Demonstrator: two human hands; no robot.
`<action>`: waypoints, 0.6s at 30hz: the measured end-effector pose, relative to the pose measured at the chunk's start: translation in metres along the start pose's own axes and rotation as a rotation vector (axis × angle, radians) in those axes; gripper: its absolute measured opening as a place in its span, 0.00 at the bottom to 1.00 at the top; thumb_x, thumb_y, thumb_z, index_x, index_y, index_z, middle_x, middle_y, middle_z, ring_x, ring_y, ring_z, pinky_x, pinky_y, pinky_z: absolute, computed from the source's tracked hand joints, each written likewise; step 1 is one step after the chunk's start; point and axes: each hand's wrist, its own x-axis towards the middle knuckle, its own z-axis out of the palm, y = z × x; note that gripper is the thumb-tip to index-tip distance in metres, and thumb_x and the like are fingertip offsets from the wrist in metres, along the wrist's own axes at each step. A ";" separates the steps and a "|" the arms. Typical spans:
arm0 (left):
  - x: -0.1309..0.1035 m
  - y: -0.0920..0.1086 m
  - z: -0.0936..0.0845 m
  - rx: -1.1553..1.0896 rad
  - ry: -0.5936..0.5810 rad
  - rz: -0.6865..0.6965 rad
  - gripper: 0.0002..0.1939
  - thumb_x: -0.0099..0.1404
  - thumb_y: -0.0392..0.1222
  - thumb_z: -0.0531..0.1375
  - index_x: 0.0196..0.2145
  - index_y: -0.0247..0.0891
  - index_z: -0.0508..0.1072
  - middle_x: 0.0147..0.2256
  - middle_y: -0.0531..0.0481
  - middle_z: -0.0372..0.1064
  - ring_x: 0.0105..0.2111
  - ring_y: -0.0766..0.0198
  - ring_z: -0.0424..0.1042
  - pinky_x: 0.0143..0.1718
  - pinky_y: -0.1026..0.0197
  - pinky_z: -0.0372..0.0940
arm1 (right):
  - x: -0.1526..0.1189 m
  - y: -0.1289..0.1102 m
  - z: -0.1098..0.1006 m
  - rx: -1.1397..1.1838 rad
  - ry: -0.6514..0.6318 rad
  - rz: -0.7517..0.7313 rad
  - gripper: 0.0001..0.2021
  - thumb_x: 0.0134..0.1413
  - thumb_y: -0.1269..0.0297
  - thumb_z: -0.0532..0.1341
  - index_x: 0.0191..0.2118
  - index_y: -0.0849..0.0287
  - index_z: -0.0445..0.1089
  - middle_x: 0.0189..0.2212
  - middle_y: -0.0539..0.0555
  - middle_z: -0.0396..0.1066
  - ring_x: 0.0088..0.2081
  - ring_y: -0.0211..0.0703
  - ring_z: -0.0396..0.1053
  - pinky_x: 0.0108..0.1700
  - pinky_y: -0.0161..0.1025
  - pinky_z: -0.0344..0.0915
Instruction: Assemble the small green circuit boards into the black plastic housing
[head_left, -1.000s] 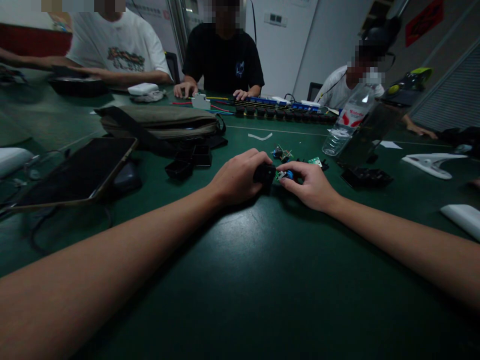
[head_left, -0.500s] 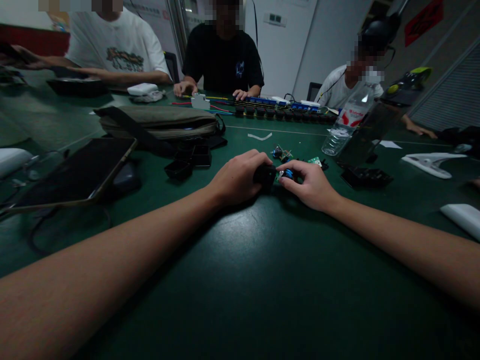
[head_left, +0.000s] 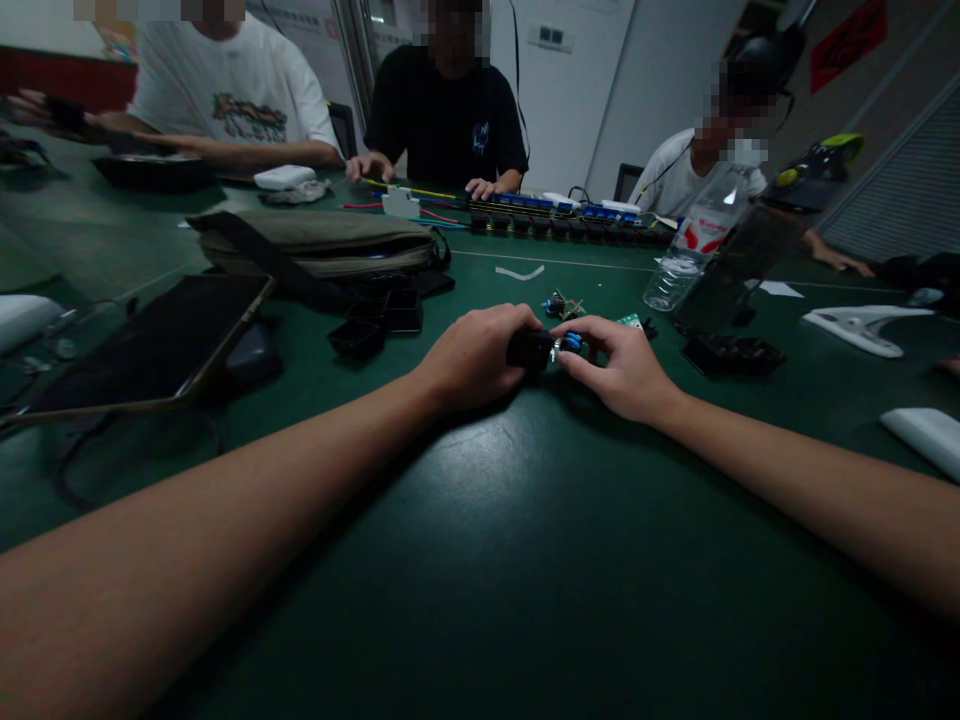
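My left hand (head_left: 480, 355) is wrapped round a small black plastic housing (head_left: 531, 350) low over the green table (head_left: 480, 560). Just right of it, my right hand (head_left: 619, 365) pinches a small circuit board with blue parts (head_left: 572, 342) between thumb and fingers. The board's left end meets the housing's right side; whether it is inside cannot be told. Beyond the hands lie loose electronic parts (head_left: 559, 303) and a green board (head_left: 631, 322). Two open black housings (head_left: 357, 338) rest left of my left hand.
A phone (head_left: 161, 345) and a grey-green bag (head_left: 322, 243) are on the left. A water bottle (head_left: 694, 245), a dark bottle (head_left: 765, 240), a black tray (head_left: 731, 353) and a white clamp-like item (head_left: 862, 325) stand or lie right. Several people sit across the table.
The black housing has turned slightly in my left hand, and the blue-part board has shifted a little up. Across the table, the hands of the person at far left have moved.
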 end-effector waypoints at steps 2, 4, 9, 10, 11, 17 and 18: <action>0.000 0.000 0.000 0.000 0.001 -0.004 0.17 0.56 0.35 0.62 0.45 0.38 0.72 0.41 0.45 0.76 0.39 0.56 0.75 0.40 0.56 0.68 | 0.000 0.000 0.000 -0.008 0.000 0.000 0.13 0.55 0.60 0.63 0.45 0.59 0.77 0.35 0.54 0.76 0.30 0.41 0.65 0.36 0.40 0.62; 0.000 0.001 0.000 0.002 0.001 -0.007 0.17 0.56 0.35 0.63 0.44 0.38 0.72 0.40 0.45 0.76 0.38 0.56 0.75 0.40 0.57 0.68 | 0.000 0.000 0.000 -0.016 0.000 0.001 0.14 0.55 0.60 0.63 0.45 0.59 0.77 0.34 0.54 0.75 0.29 0.40 0.64 0.36 0.40 0.62; 0.000 0.001 0.000 -0.001 0.007 -0.012 0.16 0.56 0.36 0.63 0.44 0.37 0.73 0.40 0.45 0.77 0.38 0.56 0.76 0.39 0.58 0.68 | 0.000 0.000 0.000 -0.021 0.003 -0.006 0.13 0.56 0.61 0.63 0.45 0.58 0.76 0.35 0.54 0.75 0.30 0.41 0.65 0.36 0.40 0.61; 0.000 0.001 -0.001 -0.002 0.005 -0.013 0.16 0.56 0.36 0.63 0.44 0.37 0.73 0.40 0.45 0.77 0.38 0.56 0.76 0.39 0.58 0.68 | 0.000 0.000 0.000 -0.020 0.003 -0.011 0.13 0.56 0.61 0.63 0.45 0.58 0.76 0.35 0.54 0.75 0.30 0.41 0.65 0.36 0.40 0.61; 0.000 0.001 -0.001 -0.003 0.003 -0.013 0.16 0.56 0.35 0.63 0.44 0.37 0.73 0.40 0.45 0.77 0.38 0.56 0.76 0.39 0.58 0.69 | 0.000 0.001 0.000 -0.019 0.002 -0.017 0.13 0.56 0.61 0.63 0.45 0.59 0.77 0.35 0.54 0.75 0.30 0.41 0.65 0.36 0.40 0.62; 0.000 0.000 -0.001 -0.010 0.000 -0.019 0.17 0.55 0.34 0.63 0.45 0.37 0.73 0.41 0.45 0.77 0.39 0.55 0.77 0.40 0.57 0.69 | 0.000 0.001 -0.001 -0.020 -0.008 -0.025 0.13 0.56 0.62 0.63 0.46 0.59 0.77 0.35 0.54 0.75 0.30 0.41 0.65 0.36 0.40 0.62; 0.000 0.000 -0.001 -0.009 0.001 -0.019 0.17 0.55 0.34 0.63 0.45 0.37 0.73 0.41 0.45 0.77 0.39 0.55 0.77 0.40 0.57 0.69 | 0.000 0.001 -0.001 -0.021 -0.008 -0.026 0.13 0.56 0.62 0.63 0.46 0.59 0.77 0.35 0.54 0.75 0.30 0.41 0.66 0.36 0.40 0.62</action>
